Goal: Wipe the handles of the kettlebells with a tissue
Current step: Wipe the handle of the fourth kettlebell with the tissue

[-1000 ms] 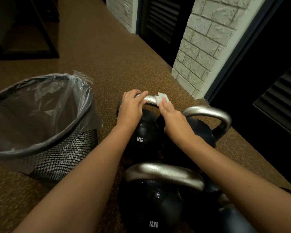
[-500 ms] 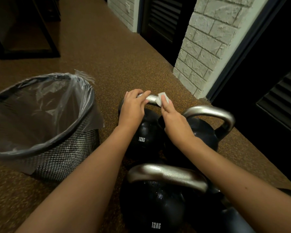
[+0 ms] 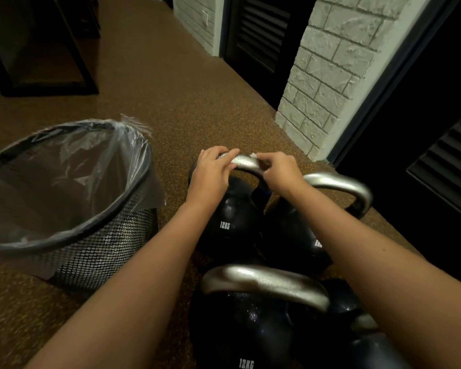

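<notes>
The left hand [image 3: 210, 174] grips the far kettlebell's handle [image 3: 246, 163]; the right hand [image 3: 281, 170] clutches the tissue [image 3: 254, 155] around it.

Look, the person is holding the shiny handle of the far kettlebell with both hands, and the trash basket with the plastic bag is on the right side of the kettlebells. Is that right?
Not quite. The head view shows the trash basket on the left side of the kettlebells, not the right. The rest holds: the left hand and the right hand, which has a bit of tissue under it, are both on the far kettlebell's handle.
</notes>
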`<act>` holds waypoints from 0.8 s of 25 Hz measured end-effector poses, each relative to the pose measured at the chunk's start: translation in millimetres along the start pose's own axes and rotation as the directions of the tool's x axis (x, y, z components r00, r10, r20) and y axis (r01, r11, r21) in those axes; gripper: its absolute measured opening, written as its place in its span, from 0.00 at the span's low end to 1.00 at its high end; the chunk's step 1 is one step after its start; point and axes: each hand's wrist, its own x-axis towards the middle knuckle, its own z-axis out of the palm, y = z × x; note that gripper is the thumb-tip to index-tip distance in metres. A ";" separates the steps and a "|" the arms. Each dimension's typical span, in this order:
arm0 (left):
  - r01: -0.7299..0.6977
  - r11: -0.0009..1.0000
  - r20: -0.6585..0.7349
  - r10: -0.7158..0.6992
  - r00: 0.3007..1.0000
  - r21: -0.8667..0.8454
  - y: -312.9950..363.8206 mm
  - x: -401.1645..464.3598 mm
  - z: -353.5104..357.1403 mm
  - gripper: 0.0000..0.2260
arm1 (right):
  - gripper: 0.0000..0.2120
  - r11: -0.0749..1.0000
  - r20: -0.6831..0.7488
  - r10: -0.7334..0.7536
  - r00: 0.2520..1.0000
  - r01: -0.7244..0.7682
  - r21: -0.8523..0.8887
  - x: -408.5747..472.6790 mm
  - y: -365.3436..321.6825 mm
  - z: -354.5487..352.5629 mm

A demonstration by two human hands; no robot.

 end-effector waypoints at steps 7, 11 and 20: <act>-0.020 0.988 0.094 0.005 0.996 0.156 -7.6 -10.7 -18.6 0.20 | 0.23 0.999 0.058 -0.035 0.998 0.036 -0.006 2.8 5.9 -5.8; 0.002 0.988 0.073 -0.013 0.997 0.151 -9.5 -16.5 -17.0 0.21 | 0.19 0.995 0.166 0.004 0.986 0.012 -0.095 15.8 -7.8 -14.8; -0.003 0.994 0.014 0.001 1.000 0.106 -7.7 -14.5 -15.7 0.18 | 0.21 0.999 0.096 -0.010 0.995 0.014 -0.040 0.8 4.3 -14.0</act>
